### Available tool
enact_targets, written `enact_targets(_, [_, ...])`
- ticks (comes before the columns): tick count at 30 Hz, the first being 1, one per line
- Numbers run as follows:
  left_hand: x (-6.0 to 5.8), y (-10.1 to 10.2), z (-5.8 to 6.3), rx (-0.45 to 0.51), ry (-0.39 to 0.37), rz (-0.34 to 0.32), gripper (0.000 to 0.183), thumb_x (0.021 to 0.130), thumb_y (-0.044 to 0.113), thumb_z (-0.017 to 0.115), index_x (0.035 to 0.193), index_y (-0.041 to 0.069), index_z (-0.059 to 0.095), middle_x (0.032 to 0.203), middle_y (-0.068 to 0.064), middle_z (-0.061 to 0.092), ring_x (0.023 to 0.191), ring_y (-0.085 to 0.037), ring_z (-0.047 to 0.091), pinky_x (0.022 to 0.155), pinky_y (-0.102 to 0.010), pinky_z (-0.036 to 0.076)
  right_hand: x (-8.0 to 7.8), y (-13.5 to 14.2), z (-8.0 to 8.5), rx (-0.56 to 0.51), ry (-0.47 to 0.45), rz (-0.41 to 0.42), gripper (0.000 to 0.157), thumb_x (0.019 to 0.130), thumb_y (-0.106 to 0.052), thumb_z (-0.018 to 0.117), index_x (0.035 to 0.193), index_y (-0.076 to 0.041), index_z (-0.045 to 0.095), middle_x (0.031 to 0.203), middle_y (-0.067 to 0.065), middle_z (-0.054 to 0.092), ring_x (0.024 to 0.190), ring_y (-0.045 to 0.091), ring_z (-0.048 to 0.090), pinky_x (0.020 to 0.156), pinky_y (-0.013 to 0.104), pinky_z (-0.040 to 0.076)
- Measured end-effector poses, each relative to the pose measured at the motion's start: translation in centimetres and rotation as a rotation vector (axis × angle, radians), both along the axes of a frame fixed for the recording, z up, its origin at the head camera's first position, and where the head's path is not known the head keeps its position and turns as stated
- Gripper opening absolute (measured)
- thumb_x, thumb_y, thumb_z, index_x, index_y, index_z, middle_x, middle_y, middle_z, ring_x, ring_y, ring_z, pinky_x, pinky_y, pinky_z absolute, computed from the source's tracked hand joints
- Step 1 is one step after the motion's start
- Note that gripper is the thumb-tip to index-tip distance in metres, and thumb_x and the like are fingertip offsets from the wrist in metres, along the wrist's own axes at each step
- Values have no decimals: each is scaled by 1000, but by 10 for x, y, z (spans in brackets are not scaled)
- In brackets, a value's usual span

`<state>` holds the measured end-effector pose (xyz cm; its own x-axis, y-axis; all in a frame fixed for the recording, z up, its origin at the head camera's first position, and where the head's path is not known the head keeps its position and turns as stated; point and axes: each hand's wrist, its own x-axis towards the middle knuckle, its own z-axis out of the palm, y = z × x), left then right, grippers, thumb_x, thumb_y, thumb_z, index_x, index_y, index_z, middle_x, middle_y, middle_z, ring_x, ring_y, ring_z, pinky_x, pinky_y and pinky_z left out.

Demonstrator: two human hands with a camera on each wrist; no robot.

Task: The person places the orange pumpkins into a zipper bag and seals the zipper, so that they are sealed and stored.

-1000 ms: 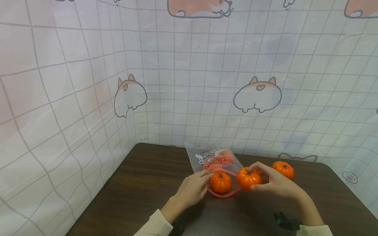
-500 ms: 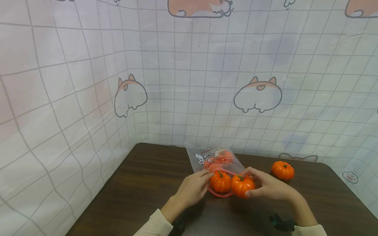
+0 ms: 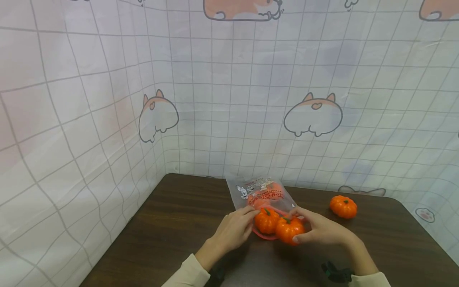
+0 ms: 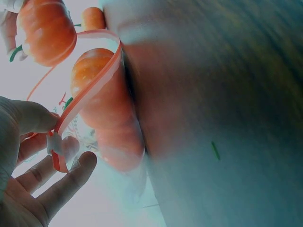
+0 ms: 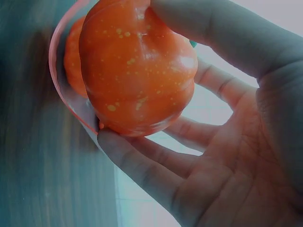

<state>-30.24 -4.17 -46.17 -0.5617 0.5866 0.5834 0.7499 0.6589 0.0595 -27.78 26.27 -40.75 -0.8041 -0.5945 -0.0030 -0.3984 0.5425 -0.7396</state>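
Note:
A clear plastic zip bag (image 3: 236, 194) with red print lies on the table, its red-edged mouth facing me. My left hand (image 3: 232, 229) pinches the bag's red rim (image 4: 90, 94) between thumb and fingers, holding the mouth apart. One small orange toy pumpkin (image 3: 265, 221) with a green stem sits just inside the mouth; other orange shapes show deeper through the plastic. Between thumb and fingertips, my right hand (image 3: 320, 229) grips a second toy pumpkin (image 3: 289, 231) at the right side of the mouth. In the right wrist view this yellow-flecked pumpkin partly covers the one behind it.
Another toy pumpkin (image 3: 343, 207) stands on the dark wood table (image 3: 172, 223), to the right of the bag. Behind the table hangs a white grid-patterned cloth (image 3: 222, 99) with cartoon dogs. A dark wrist strap (image 3: 335, 273) shows near the right sleeve.
The right hand has carried its pumpkin left and a little closer to me, so it now overlaps the bag's mouth and the pumpkin there. My left hand stays at the rim.

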Motion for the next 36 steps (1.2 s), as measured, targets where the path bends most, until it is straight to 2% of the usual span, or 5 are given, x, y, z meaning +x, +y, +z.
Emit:
enact_targets(7, [-1, 0, -1, 5, 8, 0, 37, 91, 10, 71, 127, 13, 71, 123, 2, 71, 100, -16, 71, 84, -31, 59, 2, -6, 1, 32, 26, 49, 49, 88, -30, 79, 128, -18, 53, 137, 13, 53, 127, 41, 52, 91, 37, 50])
enact_targets(13, [0, -1, -1, 15, 15, -5, 37, 90, 9, 72, 127, 13, 71, 123, 2, 71, 100, -16, 71, 84, -31, 59, 1, -12, -5, 86, 16, 37, 50, 87, -32, 78, 130, -20, 54, 132, 8, 56, 119, 28, 52, 92, 41, 47])
enact_targets(22, [-1, -1, 0, 9, 17, -4, 38, 90, 9, 72, 127, 13, 71, 121, 3, 71, 99, -16, 70, 82, -32, 60, 0, -20, -7, 117, 41, 28, 50, 88, -32, 78, 129, -19, 54, 130, 7, 58, 112, 26, 53, 88, 41, 48])
enact_targets(29, [1, -1, 1, -10, 6, 6, 41, 89, 9, 73, 129, 14, 70, 123, 3, 70, 102, -15, 70, 83, -31, 59, -1, -28, -12, 115, 76, 11, 65, 89, -34, 77, 142, -8, 49, 137, 6, 58, 131, 33, 50, 104, 57, 44])
enact_targets(36, [2, -1, 3, -13, -6, 15, 44, 88, 10, 75, 131, 14, 69, 126, 3, 69, 103, -16, 70, 83, -32, 60, -2, -39, -20, 96, 126, -26, 58, 91, -33, 76, 138, -10, 51, 138, 7, 57, 132, 33, 51, 105, 60, 43])
